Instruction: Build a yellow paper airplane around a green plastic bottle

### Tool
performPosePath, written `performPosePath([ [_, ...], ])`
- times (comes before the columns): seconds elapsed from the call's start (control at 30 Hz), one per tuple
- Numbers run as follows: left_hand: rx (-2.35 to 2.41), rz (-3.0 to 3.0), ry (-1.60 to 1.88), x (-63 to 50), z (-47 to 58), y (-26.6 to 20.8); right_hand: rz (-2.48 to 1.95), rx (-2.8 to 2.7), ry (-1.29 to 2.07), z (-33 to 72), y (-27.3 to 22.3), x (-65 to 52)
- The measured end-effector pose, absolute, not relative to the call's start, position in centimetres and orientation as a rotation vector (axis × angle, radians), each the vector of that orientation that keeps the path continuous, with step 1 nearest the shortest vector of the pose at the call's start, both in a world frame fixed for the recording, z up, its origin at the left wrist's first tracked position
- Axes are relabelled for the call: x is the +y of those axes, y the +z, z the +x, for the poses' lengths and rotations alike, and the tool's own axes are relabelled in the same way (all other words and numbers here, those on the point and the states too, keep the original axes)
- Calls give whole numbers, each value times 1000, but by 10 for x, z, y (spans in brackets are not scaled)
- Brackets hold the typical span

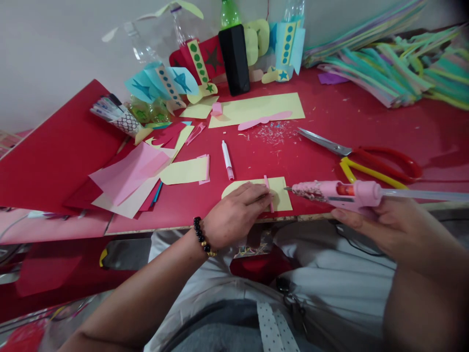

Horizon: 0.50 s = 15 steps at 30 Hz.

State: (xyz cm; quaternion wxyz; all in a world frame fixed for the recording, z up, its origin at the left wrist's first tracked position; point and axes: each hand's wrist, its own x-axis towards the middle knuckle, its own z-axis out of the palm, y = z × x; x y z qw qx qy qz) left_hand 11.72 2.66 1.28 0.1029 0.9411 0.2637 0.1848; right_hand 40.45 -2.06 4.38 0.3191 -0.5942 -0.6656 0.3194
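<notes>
My right hand point(384, 227) grips a pink hot glue gun point(340, 192), its handle mostly hidden in the fingers. A clear glue stick point(421, 194) sticks out of its back, and the nozzle points left over the right end of a pale yellow paper piece point(282, 195) with a rounded left end. On that paper rests my left hand point(234, 212), palm down, its closed fingers pressing on a narrow pink paper strip point(267, 182) that lies crosswise. The hand covers the paper's middle.
Scissors point(351, 151) lie right of centre, a white marker point(227, 160) left of centre. Paper scraps point(132, 171) pile up at left. Behind stand a black phone point(234, 58), decorated plastic bottles point(289, 44) and a pen cup point(122, 117). Colourful strips point(395, 68) heap at back right.
</notes>
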Motion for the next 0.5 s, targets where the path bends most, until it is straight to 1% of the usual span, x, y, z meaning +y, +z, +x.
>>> performPosePath([
  [0.1,771,2774,564,27,118,13,-1535,-1904,804,412,39,-24],
  [0.4,763,2789,577,27,117,14,-1445,-1920,778,409,45,-29],
  [0.5,766,2795,564,27,117,13,-1433,-1952,719,412,46,-32],
])
